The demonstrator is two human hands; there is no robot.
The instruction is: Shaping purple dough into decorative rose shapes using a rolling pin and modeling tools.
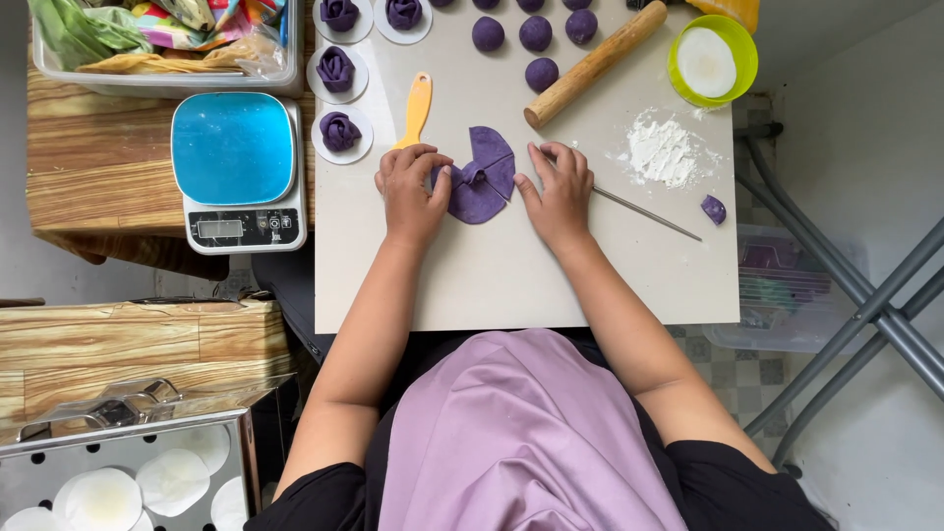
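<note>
Pale tabletop (511, 275) carries your work: flattened purple dough (482, 182) lies between your hands. Your left hand (413, 187) presses its left edge with curled fingers; your right hand (559, 192) rests fingers-down on its right edge, seemingly pinning a thin metal skewer (649, 214). Just beyond lie a wooden rolling pin (595, 64) and yellow scraper (415, 108).

Bare forearms, short black sleeves — a lilac cloth (521, 433) draped down the front.
</note>
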